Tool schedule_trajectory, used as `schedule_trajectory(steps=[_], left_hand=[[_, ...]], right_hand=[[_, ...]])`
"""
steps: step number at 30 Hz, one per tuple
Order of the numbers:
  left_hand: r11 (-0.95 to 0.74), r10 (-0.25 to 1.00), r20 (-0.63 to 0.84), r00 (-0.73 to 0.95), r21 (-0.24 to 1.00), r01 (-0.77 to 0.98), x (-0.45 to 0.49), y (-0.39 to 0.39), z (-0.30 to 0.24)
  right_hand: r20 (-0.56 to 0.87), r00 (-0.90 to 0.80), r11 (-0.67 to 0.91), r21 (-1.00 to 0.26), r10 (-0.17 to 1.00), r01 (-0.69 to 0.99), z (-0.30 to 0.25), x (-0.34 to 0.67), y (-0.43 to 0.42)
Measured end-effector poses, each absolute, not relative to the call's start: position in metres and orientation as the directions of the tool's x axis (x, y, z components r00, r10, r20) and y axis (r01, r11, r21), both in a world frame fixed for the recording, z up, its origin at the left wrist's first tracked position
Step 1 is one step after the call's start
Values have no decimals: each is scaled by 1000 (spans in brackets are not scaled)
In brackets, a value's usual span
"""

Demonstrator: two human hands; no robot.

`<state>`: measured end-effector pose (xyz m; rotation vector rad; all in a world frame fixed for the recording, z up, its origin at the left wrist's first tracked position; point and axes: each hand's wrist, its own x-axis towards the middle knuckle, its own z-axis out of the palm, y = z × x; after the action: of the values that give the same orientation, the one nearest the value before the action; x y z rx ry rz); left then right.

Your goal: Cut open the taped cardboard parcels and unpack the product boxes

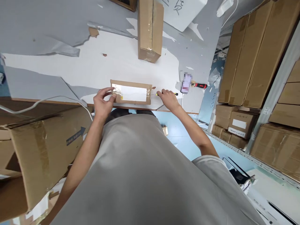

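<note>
- The flat cardboard parcel, with a white label on its face, lay at the near edge of the table, right in front of the person.
- The left hand had its thumb and fingers pinched on the parcel's left end, where clear tape was bunched and shiny.
- The right hand was curled narrowly over a slim tool with a yellow and black body. Its thin tip pointed at the parcel's right end. Whether it was a blade or a driver was too small to tell.
- The parcel sat close to the table edge, so a hard push from the right would probably have slid it off, since only one end was pinned.
- If the tip was sharp and skidded along the slick tape, it might have run toward the left fingers.
- A phone and a red-handled tool lay just beyond the right hand. A wide elbow swing could have knocked either one.
- A long box stood well apart at the back.
</note>
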<state>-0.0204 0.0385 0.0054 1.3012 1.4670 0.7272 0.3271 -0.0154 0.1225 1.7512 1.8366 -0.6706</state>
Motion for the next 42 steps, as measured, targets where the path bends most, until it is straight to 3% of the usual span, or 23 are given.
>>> schedule_trajectory(steps=[4,9,14,20,26,29,32,37,42], left_hand=[[314,936,-350,32,873,372,-22,38,9],[307,939,-344,-1,837,453,-24,39,18],[322,943,-323,-82,815,483,-40,41,16],[273,955,-289,-67,771,575,-62,51,4],[232,908,-372,195,832,504,-16,57,-25],[234,812,-464,354,815,531,13,58,-30],[236,810,-468,353,812,534,24,65,-16],[121,907,-272,322,900,419,23,88,33],[66,858,-257,446,914,400,35,104,57]], right_hand=[[-598,-116,-165,-395,793,904,75,342,-42],[-453,110,-439,-729,885,526,20,302,-75],[-459,393,-564,-800,796,207,-13,265,-69],[-386,394,-481,-859,834,177,-2,260,-55],[-245,411,-432,-775,878,461,81,288,-67],[-274,373,-460,-611,886,644,117,285,-59],[-331,360,-478,-422,872,770,134,270,-49],[-340,430,-532,-311,836,788,143,252,-46],[-324,443,-532,-279,836,799,160,236,-52]])
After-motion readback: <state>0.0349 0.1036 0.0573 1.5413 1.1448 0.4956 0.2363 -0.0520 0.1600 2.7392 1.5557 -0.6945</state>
